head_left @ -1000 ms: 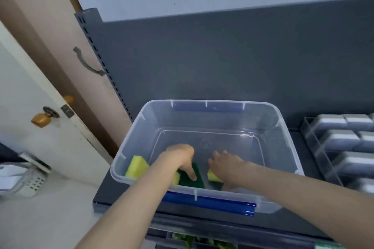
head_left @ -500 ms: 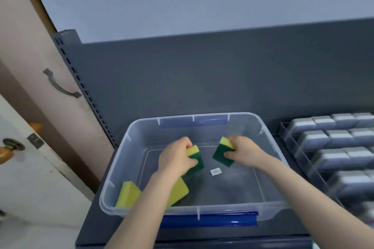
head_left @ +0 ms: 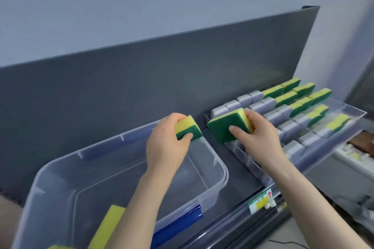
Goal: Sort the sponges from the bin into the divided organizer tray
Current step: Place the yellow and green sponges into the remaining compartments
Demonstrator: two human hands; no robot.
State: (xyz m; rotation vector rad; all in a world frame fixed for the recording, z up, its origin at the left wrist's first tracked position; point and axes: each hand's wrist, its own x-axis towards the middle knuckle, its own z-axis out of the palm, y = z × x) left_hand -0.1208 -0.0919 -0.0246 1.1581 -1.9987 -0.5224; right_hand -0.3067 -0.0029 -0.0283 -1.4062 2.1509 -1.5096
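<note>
- Sponges, two yellow-and-green ones, are up in the air, one in each hand. The left sponge (head_left: 188, 127) is clamped between the left fingers (head_left: 178, 117), curled over its yellow top, and the thumb, pressed on its green side. It sits above the far right corner of the clear bin (head_left: 222, 170).
- Seen from behind, the left hand (head_left: 166, 147) shows its back to the camera, and its forearm reaches up and across the bin from the near edge.
- Just right of the left fingers, apart from the other one, the right sponge (head_left: 224, 127) is tilted with its green face toward the camera. The right fingers (head_left: 250, 115) wrap behind its yellow edge and the thumb lies flat on the green.
- Over the left end of the organizer tray (head_left: 352, 115), the right hand (head_left: 261, 139) is raised, its forearm crossing the tray's near rim.
- Beyond and right of the right fingers, the tray's rows hold grey sponges (head_left: 291, 127) and, farther off, yellow-green sponges (head_left: 299, 107).
- Below the left forearm, a yellow sponge (head_left: 109, 226) lies in the bin.
</note>
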